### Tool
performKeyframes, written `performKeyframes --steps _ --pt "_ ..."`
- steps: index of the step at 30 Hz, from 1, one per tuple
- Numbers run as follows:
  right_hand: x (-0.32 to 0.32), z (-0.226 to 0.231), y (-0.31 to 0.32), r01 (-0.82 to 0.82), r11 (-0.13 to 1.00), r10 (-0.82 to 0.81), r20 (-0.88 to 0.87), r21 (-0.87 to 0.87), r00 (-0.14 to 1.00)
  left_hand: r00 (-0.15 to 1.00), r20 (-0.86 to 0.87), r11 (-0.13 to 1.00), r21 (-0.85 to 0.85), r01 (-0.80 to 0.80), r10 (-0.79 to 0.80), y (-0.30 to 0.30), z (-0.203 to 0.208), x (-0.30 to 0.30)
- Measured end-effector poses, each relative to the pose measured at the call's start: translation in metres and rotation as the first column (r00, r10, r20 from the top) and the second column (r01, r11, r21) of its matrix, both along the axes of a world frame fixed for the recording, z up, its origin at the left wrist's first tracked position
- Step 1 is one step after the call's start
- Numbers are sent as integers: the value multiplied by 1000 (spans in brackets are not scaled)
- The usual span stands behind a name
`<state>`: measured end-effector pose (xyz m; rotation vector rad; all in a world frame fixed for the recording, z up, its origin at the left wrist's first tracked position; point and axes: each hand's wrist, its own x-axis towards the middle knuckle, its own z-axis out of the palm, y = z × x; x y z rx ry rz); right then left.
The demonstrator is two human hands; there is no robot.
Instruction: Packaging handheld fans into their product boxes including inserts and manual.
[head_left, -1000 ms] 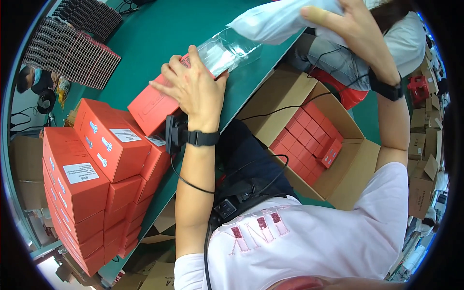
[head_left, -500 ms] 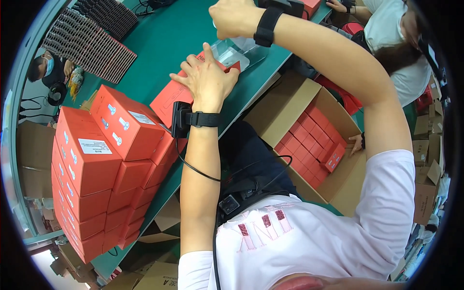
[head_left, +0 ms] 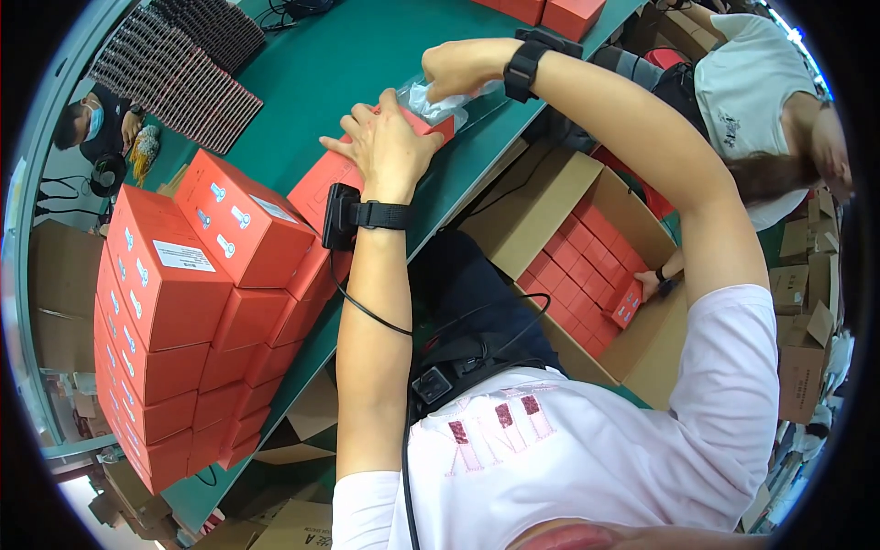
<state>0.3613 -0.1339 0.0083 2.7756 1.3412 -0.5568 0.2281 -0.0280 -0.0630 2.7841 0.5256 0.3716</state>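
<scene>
My left hand (head_left: 390, 147) lies on top of a long red box (head_left: 328, 174) on the green table, its fingers spread and stretched out. Beyond it, at the far end of that box, my right hand (head_left: 466, 68) is closed in a fist on crumpled clear plastic film (head_left: 423, 103). The film bunches up against the end of the box; how far it reaches under my fingers is hidden. Just left of the box rises a stack of red boxes (head_left: 165, 302) with white labels and small printed pictures.
Dark, thin items stand in tall stacks (head_left: 174, 82) at the far left, near a masked person (head_left: 90, 119). Right of the table, a cardboard carton (head_left: 527, 188) holds several red boxes; another person's hand (head_left: 649, 282) reaches into it. More red boxes (head_left: 570, 16) sit at the table's far edge.
My right hand has come down and nearer, and the film that was spread out is now bunched under it. My left hand stays on the box. In the carton, the other person's hand has reached a red box.
</scene>
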Motion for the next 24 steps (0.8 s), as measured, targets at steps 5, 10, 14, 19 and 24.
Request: performKeyframes --steps 5,10,14,19,24 --pt "15 -38 -12 -233 883 131 263 407 956 1000 -29 999 31 -13 13 -1 -2 -1" --pt "16 -45 -22 -100 873 108 10 478 994 965 246 992 109 66 -91 -6 -9 -3" --pt "29 -30 -37 -200 773 235 21 602 972 951 129 942 228 247 -281 -1 -16 -6" --pt "95 1 -84 -61 653 -107 172 755 979 947 139 945 195 262 -291 -9 -10 -2" --pt "64 -12 -74 -64 942 18 141 330 990 953 123 950 181 252 -277 1 -12 -7"
